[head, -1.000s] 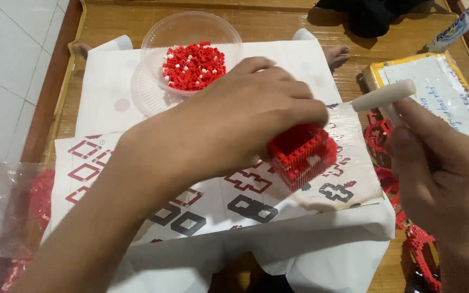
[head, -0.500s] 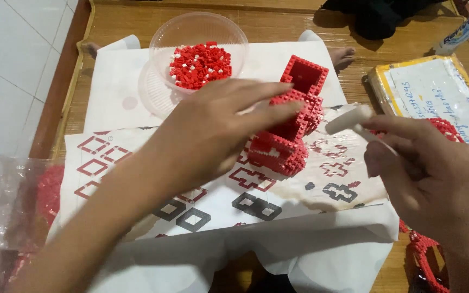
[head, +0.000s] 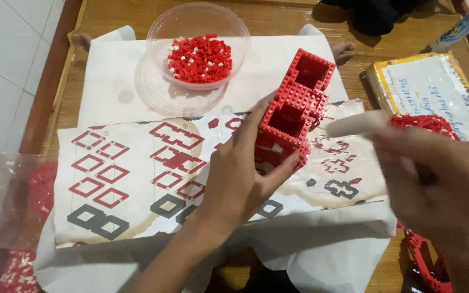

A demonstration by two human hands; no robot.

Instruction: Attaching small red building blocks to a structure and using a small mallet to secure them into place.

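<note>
On patterned sheet [head: 137, 179], left hand [head: 240, 173] gripping red brick tower [head: 294, 114] tilted up-right, right hand [head: 435, 184] clasping white tool [head: 354, 125]

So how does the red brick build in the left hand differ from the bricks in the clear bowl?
The build is one joined piece with two square open cells; the bricks are a loose heap. The build is tilted in the left hand over the printed sheet; the bricks lie in the bowl, untouched. The build looks almost all red; the heap has white pieces mixed in. Both are mainly red.
</note>
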